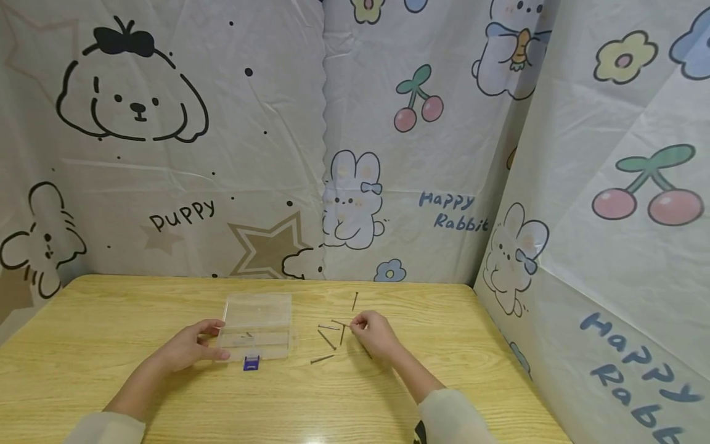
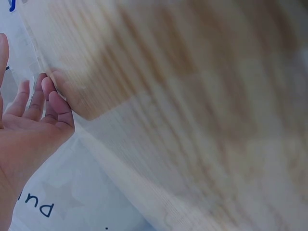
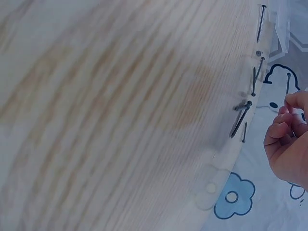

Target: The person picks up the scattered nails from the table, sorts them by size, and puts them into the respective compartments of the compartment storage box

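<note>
A clear plastic box (image 1: 257,311) with a blue latch (image 1: 251,363) sits on the table, a few small nails (image 1: 246,335) visible inside it. My left hand (image 1: 191,346) grips its left side, thumb at the near corner and fingers along the edge. In the left wrist view, that hand (image 2: 36,125) has its fingers bent at the edge. To the right of the box, my right hand (image 1: 375,333) pinches the end of a nail (image 1: 339,323). The right wrist view shows this nail (image 3: 288,83) standing out from the thumb and fingertips of the hand (image 3: 291,137).
Several loose nails lie between box and right hand, among them a slanted nail (image 1: 326,340) and a nearer nail (image 1: 322,359). Another nail (image 1: 355,301) lies farther back. Printed cloth (image 1: 266,160) hangs behind the wooden table (image 1: 266,407) and along its right side.
</note>
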Available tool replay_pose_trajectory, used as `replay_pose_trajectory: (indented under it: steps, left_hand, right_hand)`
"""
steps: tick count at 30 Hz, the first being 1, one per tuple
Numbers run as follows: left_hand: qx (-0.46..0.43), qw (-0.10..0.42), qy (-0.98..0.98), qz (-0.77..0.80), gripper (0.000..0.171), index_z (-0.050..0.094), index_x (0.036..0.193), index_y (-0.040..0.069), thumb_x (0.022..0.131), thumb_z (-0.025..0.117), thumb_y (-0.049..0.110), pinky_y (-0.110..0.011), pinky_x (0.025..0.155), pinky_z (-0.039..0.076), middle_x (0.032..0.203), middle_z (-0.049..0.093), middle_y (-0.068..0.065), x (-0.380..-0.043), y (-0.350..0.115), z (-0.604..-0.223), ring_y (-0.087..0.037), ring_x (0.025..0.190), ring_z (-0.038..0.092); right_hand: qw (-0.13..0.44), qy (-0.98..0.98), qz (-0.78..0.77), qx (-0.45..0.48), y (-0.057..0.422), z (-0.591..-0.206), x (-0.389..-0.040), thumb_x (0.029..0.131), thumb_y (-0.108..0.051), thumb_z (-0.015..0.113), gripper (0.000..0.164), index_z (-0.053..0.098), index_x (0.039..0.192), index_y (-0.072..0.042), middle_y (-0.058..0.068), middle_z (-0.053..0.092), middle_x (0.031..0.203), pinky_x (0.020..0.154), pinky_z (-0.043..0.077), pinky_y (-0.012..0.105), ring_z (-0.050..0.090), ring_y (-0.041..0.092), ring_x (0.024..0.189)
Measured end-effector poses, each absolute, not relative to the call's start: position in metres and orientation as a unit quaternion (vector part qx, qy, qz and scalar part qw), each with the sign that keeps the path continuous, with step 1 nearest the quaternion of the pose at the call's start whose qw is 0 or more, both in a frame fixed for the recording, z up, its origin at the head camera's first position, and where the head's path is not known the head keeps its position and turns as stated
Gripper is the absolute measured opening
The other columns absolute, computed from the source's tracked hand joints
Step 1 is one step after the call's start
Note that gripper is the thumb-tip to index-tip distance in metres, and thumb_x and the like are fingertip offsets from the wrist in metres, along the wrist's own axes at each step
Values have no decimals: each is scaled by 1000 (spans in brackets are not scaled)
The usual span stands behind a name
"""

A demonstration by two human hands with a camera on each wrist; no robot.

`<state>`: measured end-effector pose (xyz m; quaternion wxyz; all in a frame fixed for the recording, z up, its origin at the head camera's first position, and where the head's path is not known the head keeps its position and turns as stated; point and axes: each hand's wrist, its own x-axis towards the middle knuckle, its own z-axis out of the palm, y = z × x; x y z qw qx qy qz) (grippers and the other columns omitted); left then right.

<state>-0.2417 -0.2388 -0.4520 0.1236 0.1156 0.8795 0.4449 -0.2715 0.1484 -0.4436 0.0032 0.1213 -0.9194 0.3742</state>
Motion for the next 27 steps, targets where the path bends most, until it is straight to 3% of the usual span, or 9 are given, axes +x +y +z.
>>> replay_pose_trajectory:
  steps: [27]
  left_hand:
    - [116,121,880,443,79,35,136,-8,80,74,32,-56,94,42,131,42,-34,-242,-238,-453,-53,117,42]
  right_hand:
    - [-15,-915,370,162,106,-440,-268,91,-14,57,13,65,88,-5,-1,56,78,58,40,19,46,8,68]
